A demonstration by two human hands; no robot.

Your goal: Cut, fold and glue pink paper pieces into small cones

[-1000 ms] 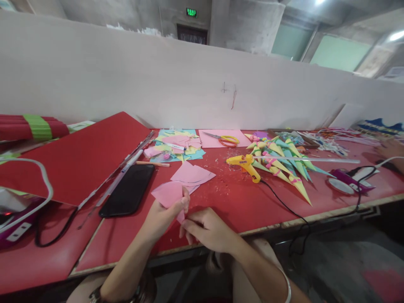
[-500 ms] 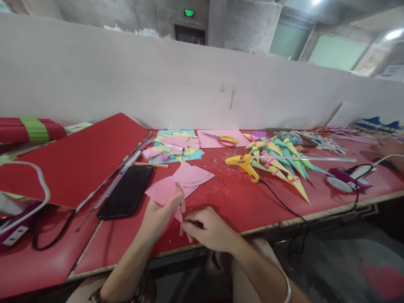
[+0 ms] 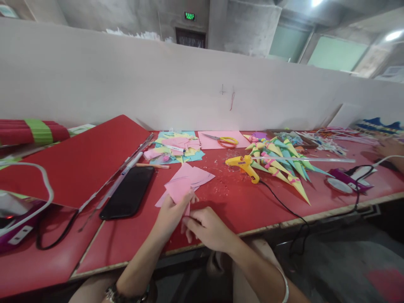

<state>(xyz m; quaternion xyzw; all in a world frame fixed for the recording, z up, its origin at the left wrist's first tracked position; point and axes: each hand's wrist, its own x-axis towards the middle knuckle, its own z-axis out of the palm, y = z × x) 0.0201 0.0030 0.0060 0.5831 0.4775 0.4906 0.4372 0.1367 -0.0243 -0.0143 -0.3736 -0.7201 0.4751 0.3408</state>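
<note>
My left hand (image 3: 173,214) is closed on a piece of pink paper (image 3: 179,189) above the table's front part, its thumb on the near face. The piece curls and narrows to a point at the bottom. At that lower tip, the thumb and fingers of my right hand (image 3: 211,227) are pinched together on the paper; the fingertips are partly hidden. Just behind, flat pink paper pieces (image 3: 200,174) with dark drawn lines lie overlapping on the red table (image 3: 214,193).
A black phone (image 3: 128,193) lies left, a yellow glue gun (image 3: 243,164) right, its cord over the table edge. Beyond are scissors (image 3: 224,141), paper scraps (image 3: 179,145) and yellow and green paper cones (image 3: 284,162). Another person's hand (image 3: 389,147) is at far right.
My left hand has moved slightly right with the pink paper, whose wide part has turned inward and looks narrower. My right hand stays at the tip, almost unmoved.
</note>
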